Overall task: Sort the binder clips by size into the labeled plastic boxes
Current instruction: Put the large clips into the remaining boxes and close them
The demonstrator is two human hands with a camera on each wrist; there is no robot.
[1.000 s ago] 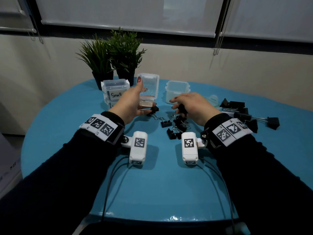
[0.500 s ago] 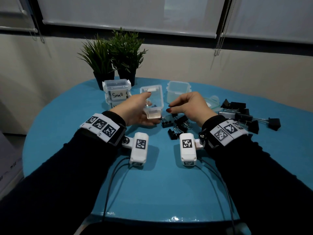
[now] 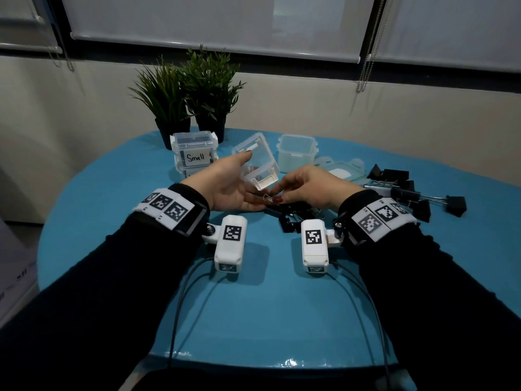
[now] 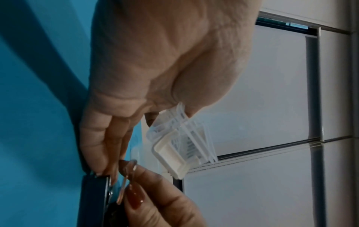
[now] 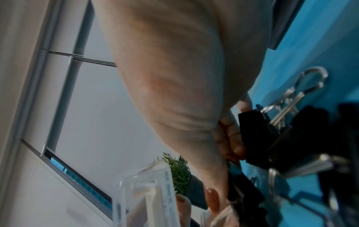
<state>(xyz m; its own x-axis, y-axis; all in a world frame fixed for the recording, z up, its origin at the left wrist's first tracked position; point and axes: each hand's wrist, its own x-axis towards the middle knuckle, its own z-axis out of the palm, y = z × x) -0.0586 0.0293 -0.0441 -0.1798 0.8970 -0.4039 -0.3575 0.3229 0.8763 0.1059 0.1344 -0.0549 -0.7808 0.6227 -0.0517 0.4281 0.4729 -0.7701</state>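
Since a second earlier, my left hand (image 3: 225,184) had tilted the clear box (image 3: 258,165) it gripped further over, its mouth toward the upper left of the frame, while my right hand (image 3: 313,190) had come in from the clip pile (image 3: 296,215) and pinched a small binder clip (image 3: 270,199) by its wire handle just below the box. At frame centre, the "Small" box (image 3: 194,153) stood closed left of it, an open box (image 3: 296,153) right of it, a loose lid (image 3: 341,172) beyond. Larger clips (image 3: 406,190) lay at mid right; two potted plants (image 3: 191,97) stood behind on the blue table (image 3: 267,306).
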